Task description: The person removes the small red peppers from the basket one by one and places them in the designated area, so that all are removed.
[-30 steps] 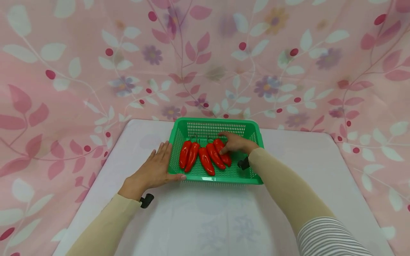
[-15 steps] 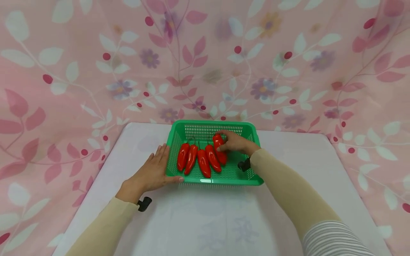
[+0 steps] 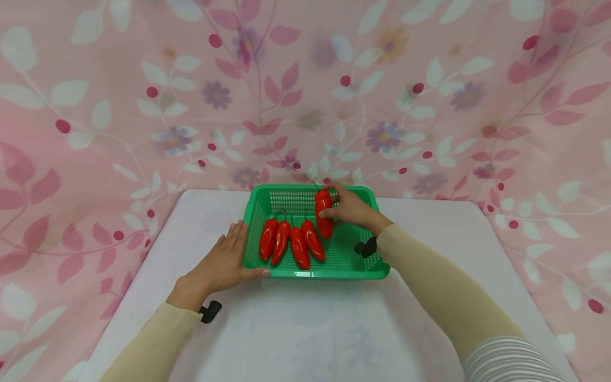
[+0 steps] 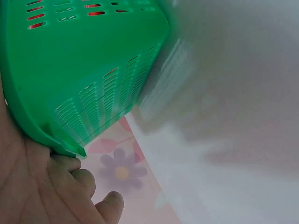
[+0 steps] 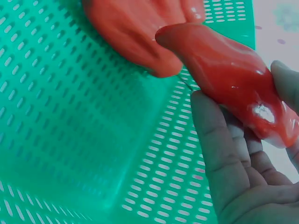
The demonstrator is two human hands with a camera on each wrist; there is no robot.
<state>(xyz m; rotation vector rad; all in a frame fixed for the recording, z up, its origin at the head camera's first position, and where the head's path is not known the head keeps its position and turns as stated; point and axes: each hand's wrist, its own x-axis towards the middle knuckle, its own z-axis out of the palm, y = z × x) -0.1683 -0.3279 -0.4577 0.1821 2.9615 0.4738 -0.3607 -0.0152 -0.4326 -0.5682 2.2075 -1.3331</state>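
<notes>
My right hand pinches a glossy red pepper between thumb and fingers, above the right half of a green perforated basket. In the right wrist view the held pepper lies tilted across the fingers, apart from the basket floor. Several other red peppers with thin dark stems lie side by side in the basket's left half. My left hand rests against the basket's left side, fingers extended, its thumb along the front rim. The left wrist view shows that palm touching the rim.
The basket stands at the back of a table with a white cloth. A pink floral curtain hangs close behind it. A small black device sits at the left wrist, another at the right.
The right hand has lifted the rightmost pepper off the basket floor, away from the others. The left hand stays at the basket's side. The head view has shifted slightly.
</notes>
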